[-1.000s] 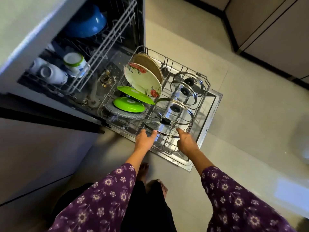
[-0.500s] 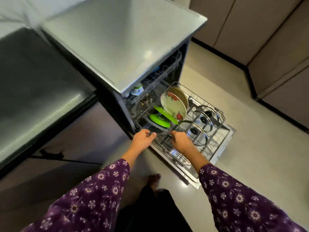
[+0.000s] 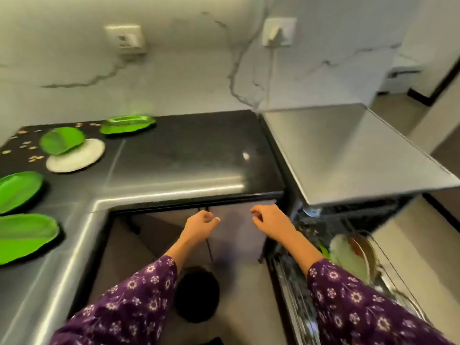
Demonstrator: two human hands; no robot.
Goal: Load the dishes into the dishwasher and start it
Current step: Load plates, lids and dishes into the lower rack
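Dishes — green leaf-shaped plates [image 3: 22, 235] and a white plate [image 3: 79, 158] — lie on the dark bench [image 3: 174, 155] at the left. Both hands, left [image 3: 199, 226] and right [image 3: 271, 221], hang in the air, fingers loosely curled, each grip holding nothing. At the right, the dishwasher [image 3: 348, 155] stands open — blurry plates [image 3: 348, 257] sit in its rack.

Both hands empty, fingers loosely curled, held in air before the dark table [image 3: 189, 150] edge: left hand [image 3: 200, 224], right hand [image 3: 270, 221]. Green plates [image 3: 62, 140] and one pale plate [image 3: 82, 156] on the table's left part. Dishwasher [image 3: 348, 150] at right, lower rack [image 3: 388, 277] pulled out, blurred plates inside.
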